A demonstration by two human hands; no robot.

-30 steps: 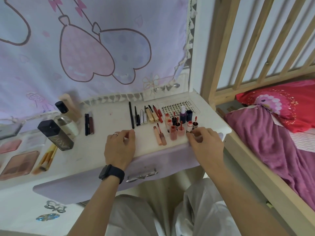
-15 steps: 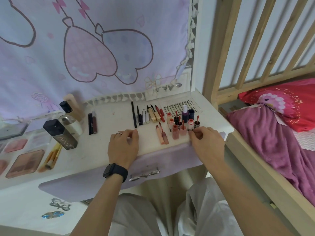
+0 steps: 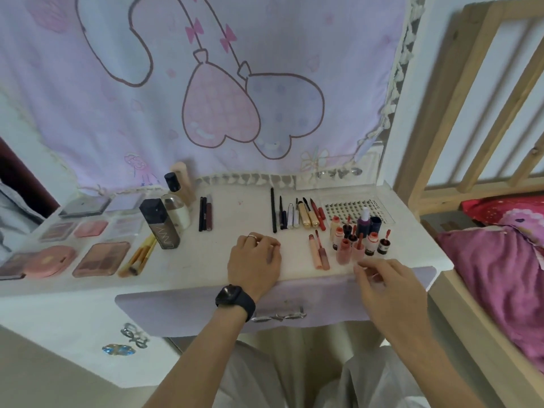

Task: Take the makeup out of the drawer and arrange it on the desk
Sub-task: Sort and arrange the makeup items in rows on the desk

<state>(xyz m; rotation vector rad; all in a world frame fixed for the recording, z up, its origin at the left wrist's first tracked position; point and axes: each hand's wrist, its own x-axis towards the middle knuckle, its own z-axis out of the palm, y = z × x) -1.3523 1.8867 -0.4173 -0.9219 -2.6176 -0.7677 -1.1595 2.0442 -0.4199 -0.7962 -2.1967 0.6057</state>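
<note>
Makeup [image 3: 304,220] lies in rows across the tabletop [image 3: 235,213] mid-frame and the drawer [image 3: 182,310] below looks closed, so the task seems nearly finished; the left hand [image 3: 254,262] rests loosely curled, empty, while blur hides whether the right hand [image 3: 388,290], beside the small bottles [image 3: 372,244], pinches anything.

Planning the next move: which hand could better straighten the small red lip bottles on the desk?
Likely right: the right hand hovers just before the small red lip bottles; the left hand rests farther left.

White desk [image 3: 229,213], lip tubes [image 3: 353,245], pencils [image 3: 282,214], palettes [image 3: 101,259], brushes [image 3: 140,257], bottles [image 3: 160,223]
</note>
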